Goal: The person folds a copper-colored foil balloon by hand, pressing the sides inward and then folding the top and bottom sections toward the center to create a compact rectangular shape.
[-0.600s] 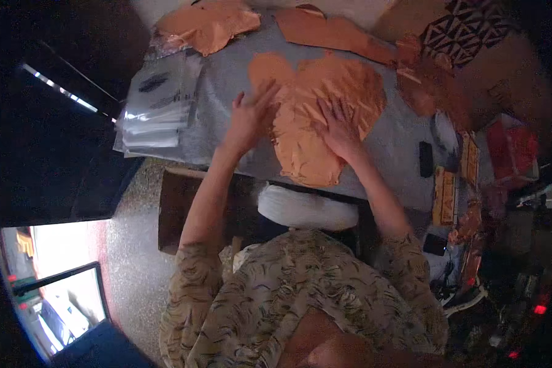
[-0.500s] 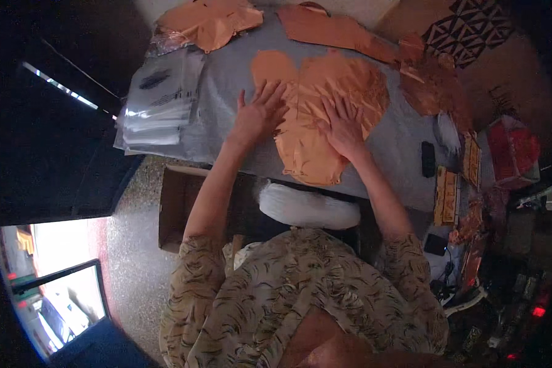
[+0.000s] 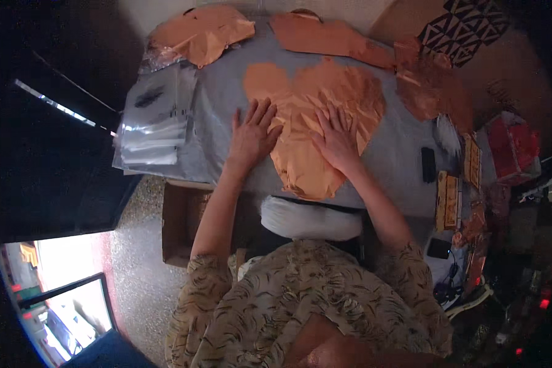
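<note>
A flat, creased orange foil balloon [image 3: 313, 162], roughly heart-shaped with a narrow lower end, lies on the grey-covered table. At its left edge rests my left hand [image 3: 253, 138], palm down with the fingers stretched out, partly on the foil and partly on the cover. My right hand [image 3: 337, 140] lies flat on the right part of the balloon, its fingers spread. Neither hand grips anything. What lies under the palms is hidden.
Stacked clear plastic bags [image 3: 156, 122] lie at the left. More orange foil pieces [image 3: 205, 34] line the far edge. A black object [image 3: 428, 164] and yellow boxes [image 3: 448, 199] sit at the right. Below the front edge are a white bundle [image 3: 310, 219] and a cardboard box [image 3: 178, 227].
Both hands have slid toward me over the foil, the left one outward to its edge. The straight line down the balloon's upper middle no longer shows, and its surface looks more wrinkled.
</note>
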Motion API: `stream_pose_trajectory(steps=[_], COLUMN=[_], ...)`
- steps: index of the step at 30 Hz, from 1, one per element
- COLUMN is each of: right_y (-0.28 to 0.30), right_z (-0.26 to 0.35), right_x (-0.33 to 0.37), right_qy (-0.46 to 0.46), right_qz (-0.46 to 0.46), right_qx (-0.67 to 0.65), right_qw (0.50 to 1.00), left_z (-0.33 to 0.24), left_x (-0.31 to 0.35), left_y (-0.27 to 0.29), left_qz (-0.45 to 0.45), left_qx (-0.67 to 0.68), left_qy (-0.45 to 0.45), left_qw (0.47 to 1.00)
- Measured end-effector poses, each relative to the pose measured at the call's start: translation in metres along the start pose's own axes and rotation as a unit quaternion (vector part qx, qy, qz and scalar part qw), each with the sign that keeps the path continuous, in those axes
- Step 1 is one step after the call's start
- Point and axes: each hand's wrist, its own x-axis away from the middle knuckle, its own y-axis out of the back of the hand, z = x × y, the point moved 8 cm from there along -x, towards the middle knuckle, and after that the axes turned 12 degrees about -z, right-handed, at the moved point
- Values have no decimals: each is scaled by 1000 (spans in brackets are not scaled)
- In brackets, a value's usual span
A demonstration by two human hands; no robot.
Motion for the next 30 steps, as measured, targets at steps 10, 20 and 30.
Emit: stream_pose_trajectory(steps=[10, 20, 30], right_y=[-1, -3, 4], right_z=[-7, 6, 1], right_x=[-3, -4, 2], right_qy=[-3, 32, 17], right_qz=[34, -37, -84], right_qx=[1, -15, -89], right_qw=[999, 999, 992], left_z=[-1, 5, -64], left_x=[-7, -5, -20], left_y=[4, 4, 12], left_qz=[-1, -11, -1], left_qx=[-14, 10, 65], left_qy=[1, 3, -191], left_qw=[1000, 1000, 979])
